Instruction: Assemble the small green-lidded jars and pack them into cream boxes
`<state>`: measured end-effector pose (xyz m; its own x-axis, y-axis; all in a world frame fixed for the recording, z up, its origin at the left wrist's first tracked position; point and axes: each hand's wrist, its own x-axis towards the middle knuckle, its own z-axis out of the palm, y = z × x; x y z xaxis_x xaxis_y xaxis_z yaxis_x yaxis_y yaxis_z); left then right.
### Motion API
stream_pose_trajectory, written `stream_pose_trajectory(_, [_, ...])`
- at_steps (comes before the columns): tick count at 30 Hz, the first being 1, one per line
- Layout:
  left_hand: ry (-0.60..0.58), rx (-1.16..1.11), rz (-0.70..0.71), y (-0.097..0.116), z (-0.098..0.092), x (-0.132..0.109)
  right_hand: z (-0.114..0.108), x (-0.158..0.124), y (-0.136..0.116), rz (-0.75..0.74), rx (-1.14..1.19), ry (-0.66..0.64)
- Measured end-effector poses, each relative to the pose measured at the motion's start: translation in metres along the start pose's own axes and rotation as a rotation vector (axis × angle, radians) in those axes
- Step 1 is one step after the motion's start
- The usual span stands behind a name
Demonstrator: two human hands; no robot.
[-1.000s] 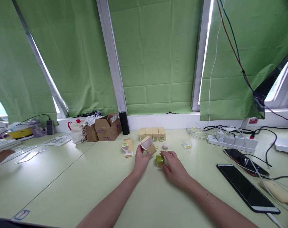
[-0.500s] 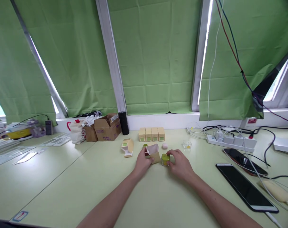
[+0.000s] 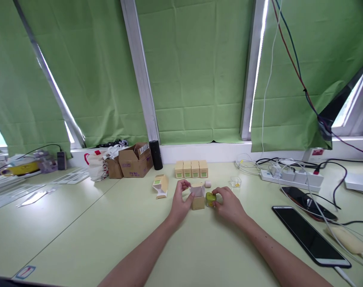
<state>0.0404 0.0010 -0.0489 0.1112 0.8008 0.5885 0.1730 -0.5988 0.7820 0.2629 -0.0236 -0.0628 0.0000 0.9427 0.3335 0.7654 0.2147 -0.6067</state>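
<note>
A small kraft cardboard box (image 3: 198, 203) stands upright on the table with its white-lined top flap raised. My left hand (image 3: 180, 203) is at its left side, thumb against the edge and fingers curled behind. Just right of the box, my right hand (image 3: 227, 204) pinches a small clear jar with a green lid (image 3: 210, 199) between thumb and fingers. Jar and box are close but apart. A short pale pink cylinder (image 3: 208, 183) lies behind them. Farther left rests another opened kraft box (image 3: 160, 185), its flaps out.
Several closed kraft boxes (image 3: 191, 169) stand in a row at the back. A clear dish (image 3: 235, 182) with something yellow sits to the right. Beyond are a power strip (image 3: 292, 179), cables and a phone (image 3: 310, 235). A larger carton (image 3: 136, 162) and black cylinder (image 3: 155, 155) stand back left.
The box has shifted slightly right and now stands more upright, turned to face me. My left thumb has moved from its front to its left edge. The jar moved slightly right.
</note>
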Motion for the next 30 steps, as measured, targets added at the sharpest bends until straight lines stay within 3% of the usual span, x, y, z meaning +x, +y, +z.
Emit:
stream_pose_trajectory(5, [0.031, 0.038, 0.030, 0.002, 0.000, 0.002, 0.000, 0.000, 0.001, -0.028, -0.009, 0.005])
stream_pose_trajectory(18, [0.026, -0.139, -0.238, -0.008, -0.002, 0.006, -0.001, -0.001, 0.000, -0.091, 0.022, -0.054])
stream_pose_trajectory(30, [-0.050, -0.312, -0.372, -0.014, -0.005, 0.009, 0.002, -0.002, 0.001, -0.092, 0.068, -0.030])
